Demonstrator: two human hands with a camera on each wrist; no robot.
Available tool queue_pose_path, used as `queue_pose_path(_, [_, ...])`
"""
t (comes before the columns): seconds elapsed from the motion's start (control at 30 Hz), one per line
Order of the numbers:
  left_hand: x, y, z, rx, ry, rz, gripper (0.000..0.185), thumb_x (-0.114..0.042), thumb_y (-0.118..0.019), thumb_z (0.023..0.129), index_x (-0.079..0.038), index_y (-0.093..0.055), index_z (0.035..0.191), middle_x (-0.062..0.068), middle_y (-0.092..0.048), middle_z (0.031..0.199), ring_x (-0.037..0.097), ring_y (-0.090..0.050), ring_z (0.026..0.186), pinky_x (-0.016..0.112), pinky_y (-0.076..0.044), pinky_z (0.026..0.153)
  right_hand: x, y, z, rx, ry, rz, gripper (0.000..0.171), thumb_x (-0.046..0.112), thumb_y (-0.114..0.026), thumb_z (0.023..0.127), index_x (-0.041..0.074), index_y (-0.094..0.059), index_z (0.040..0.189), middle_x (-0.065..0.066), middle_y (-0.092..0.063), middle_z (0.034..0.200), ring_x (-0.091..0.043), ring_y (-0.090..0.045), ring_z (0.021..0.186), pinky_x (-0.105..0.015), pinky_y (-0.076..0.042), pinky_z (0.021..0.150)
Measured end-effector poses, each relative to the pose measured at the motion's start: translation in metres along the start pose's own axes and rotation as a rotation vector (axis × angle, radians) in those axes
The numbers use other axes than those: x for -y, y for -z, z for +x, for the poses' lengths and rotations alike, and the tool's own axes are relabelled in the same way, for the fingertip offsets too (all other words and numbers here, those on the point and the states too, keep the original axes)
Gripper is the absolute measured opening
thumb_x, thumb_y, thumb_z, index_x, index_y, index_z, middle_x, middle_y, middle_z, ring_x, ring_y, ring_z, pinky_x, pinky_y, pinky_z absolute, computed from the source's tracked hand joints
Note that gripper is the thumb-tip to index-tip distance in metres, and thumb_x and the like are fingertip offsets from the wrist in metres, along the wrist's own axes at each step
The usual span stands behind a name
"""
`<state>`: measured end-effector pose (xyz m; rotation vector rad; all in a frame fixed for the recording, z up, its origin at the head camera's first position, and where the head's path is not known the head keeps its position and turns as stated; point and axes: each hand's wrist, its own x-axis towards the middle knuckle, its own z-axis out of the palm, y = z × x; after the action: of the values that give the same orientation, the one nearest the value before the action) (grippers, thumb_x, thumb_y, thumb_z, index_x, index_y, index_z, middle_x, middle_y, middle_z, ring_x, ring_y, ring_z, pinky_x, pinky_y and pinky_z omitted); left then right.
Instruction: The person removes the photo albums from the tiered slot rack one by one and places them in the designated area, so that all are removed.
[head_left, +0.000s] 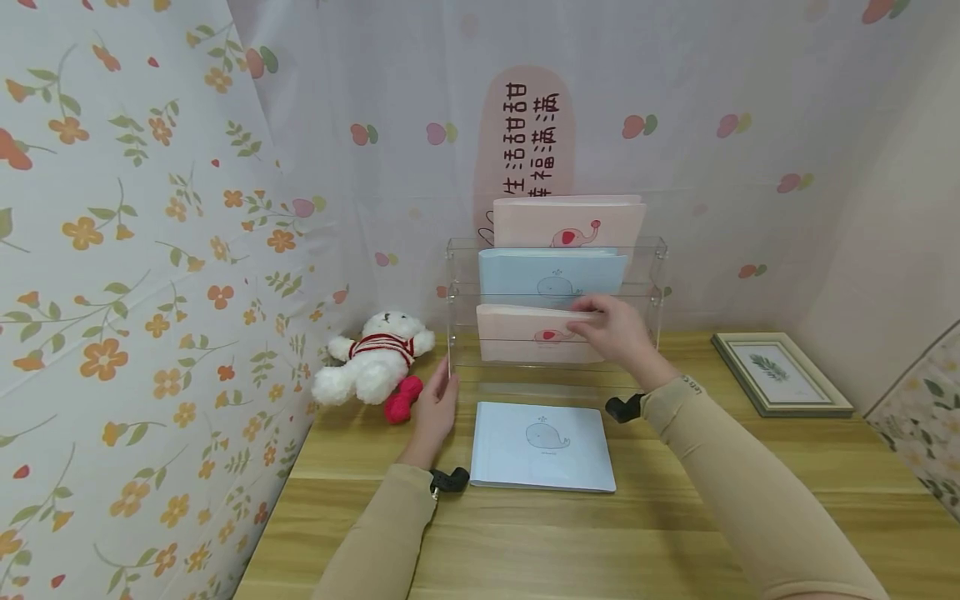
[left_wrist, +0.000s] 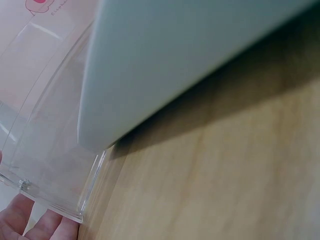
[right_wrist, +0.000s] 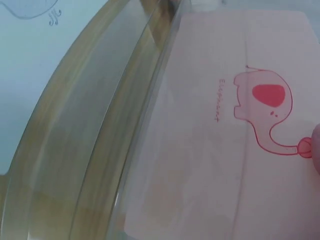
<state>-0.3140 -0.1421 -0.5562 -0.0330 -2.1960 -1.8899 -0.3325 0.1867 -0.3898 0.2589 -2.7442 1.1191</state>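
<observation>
In the rack's (head_left: 660, 275) front slot, right grip (head_left: 611, 327) pinches the pink book (head_left: 525, 333) (left spread).

2 tan sleeves (head_left: 750, 492), probably black wrist mounts (head_left: 624, 407).

rack (head_left: 660, 275): table (head_left: 525, 533) rear | book (head_left: 542, 446): before rack | bear (head_left: 375, 358): left | frame (head_left: 780, 372): right

The wooden table (head_left: 675, 533) bears a clear rack (head_left: 660, 275), blue booklet (head_left: 542, 446), teddy bear (head_left: 375, 358) and framed picture (head_left: 780, 373).
</observation>
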Motion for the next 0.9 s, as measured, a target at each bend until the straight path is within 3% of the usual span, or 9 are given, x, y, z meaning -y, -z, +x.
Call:
queue_pose_path(0.3, [-0.001,0.000,0.000,0.011,-0.013,-0.008,0.053,-0.027,-0.064,0.113,-0.021,-0.053,0.165,0.012,-0.055,0.168,0.036,-0.050,0.158,0.056,-0.043,0.131,0.001,-0.006,-0.002,-0.061,-0.009,0.029,0.024,0.022,-0.080,0.103,0.012,-0.076,0.124,-0.016,-0.071,0.136,-0.040,-0.060,0.126,-0.064,-0.053,0.113])
queue_pose_path(0.43, [0.009,-0.001,0.005,0.003,-0.011,0.008,0.053,-0.035,-0.065,0.112,-0.028,-0.055,0.164,0.010,-0.055,0.168,0.034,-0.052,0.157,0.054,-0.046,0.129,0.001,-0.010,-0.004,-0.129,0.021,0.034,0.021,0.019,-0.082,0.101,0.011,-0.079,0.120,-0.017,-0.070,0.122,-0.038,-0.062,0.115,-0.052,-0.056,0.098])
queue_pose_path(0.57, [0.016,-0.001,0.007,-0.016,-0.019,0.022,0.052,-0.040,-0.066,0.111,-0.032,-0.057,0.162,0.008,-0.058,0.167,0.032,-0.055,0.154,0.051,-0.048,0.127,0.001,-0.013,-0.005,-0.163,0.032,0.037,0.021,0.019,-0.083,0.100,0.010,-0.081,0.119,-0.017,-0.069,0.116,-0.037,-0.062,0.108,-0.038,-0.050,0.085])
queue_pose_path(0.77, [0.012,-0.001,0.001,-0.027,-0.107,0.032,0.052,-0.035,-0.064,0.113,-0.020,-0.057,0.162,0.018,-0.059,0.163,0.037,-0.059,0.150,0.046,-0.054,0.122,0.004,-0.013,-0.008,-0.193,0.022,0.051,0.020,0.017,-0.082,0.101,0.009,-0.081,0.119,-0.017,-0.069,0.118,-0.036,-0.061,0.109,-0.036,-0.049,0.085])
queue_pose_path(0.83, [0.014,-0.002,0.001,-0.034,-0.112,0.044,0.052,-0.037,-0.064,0.112,-0.022,-0.058,0.162,0.016,-0.060,0.163,0.033,-0.060,0.149,0.040,-0.056,0.120,0.007,-0.009,-0.011,-0.213,0.016,0.080,0.019,0.017,-0.082,0.101,0.009,-0.081,0.119,-0.017,-0.067,0.118,-0.035,-0.060,0.110,-0.037,-0.050,0.086])
queue_pose_path(0.9, [0.014,-0.001,0.001,-0.025,-0.113,0.034,0.052,-0.036,-0.064,0.113,-0.021,-0.057,0.162,0.017,-0.059,0.163,0.035,-0.059,0.149,0.043,-0.056,0.121,0.012,-0.004,-0.015,-0.255,0.023,0.108,0.020,0.016,-0.082,0.101,0.008,-0.081,0.119,-0.017,-0.067,0.116,-0.035,-0.059,0.112,-0.037,-0.050,0.089])
